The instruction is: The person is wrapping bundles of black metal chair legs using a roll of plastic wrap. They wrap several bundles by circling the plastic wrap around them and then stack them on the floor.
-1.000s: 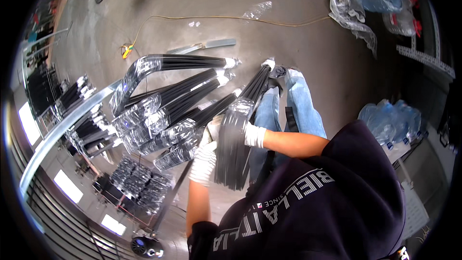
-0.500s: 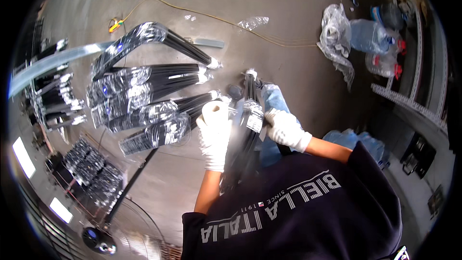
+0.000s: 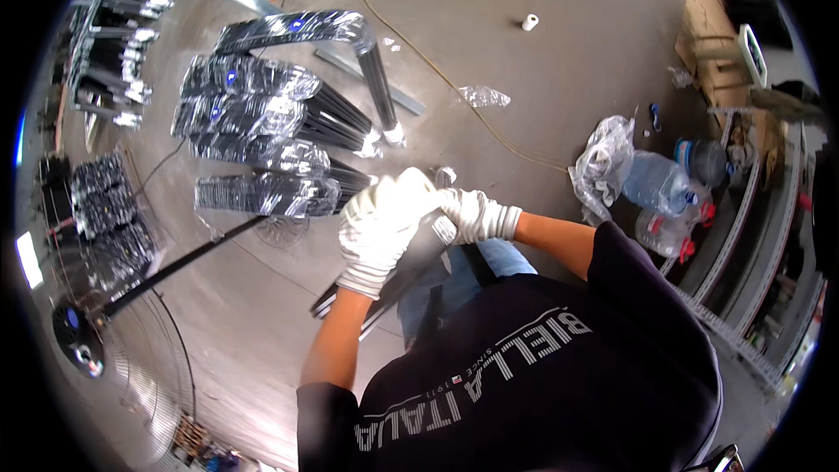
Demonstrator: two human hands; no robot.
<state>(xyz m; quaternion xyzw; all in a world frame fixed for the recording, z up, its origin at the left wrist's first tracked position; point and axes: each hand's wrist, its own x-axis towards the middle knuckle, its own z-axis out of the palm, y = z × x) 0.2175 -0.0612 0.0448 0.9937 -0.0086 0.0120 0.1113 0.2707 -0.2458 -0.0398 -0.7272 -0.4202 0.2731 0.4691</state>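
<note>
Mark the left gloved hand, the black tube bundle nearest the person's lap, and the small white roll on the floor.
Left gloved hand (image 3: 381, 229): head view, back of the glove.
Black tube bundle (image 3: 412, 271): head view, its blurred middle stretch.
Small white roll (image 3: 530, 23): head view, its side.

Large pale block lettering (image 3: 469, 392) and a smaller line of letters and numerals (image 3: 476, 361) on the dark shirt (image 3: 577, 393)

Bundle of long, slim black bars (image 3: 412, 264), slanted, near ends toward lower left and slightly splayed. Far end looks wrapped in clear film. Pale patch partway along. Middle hidden behind left hand (image 3: 380, 232) and right hand (image 3: 476, 214); lower stretch blurred.
</note>
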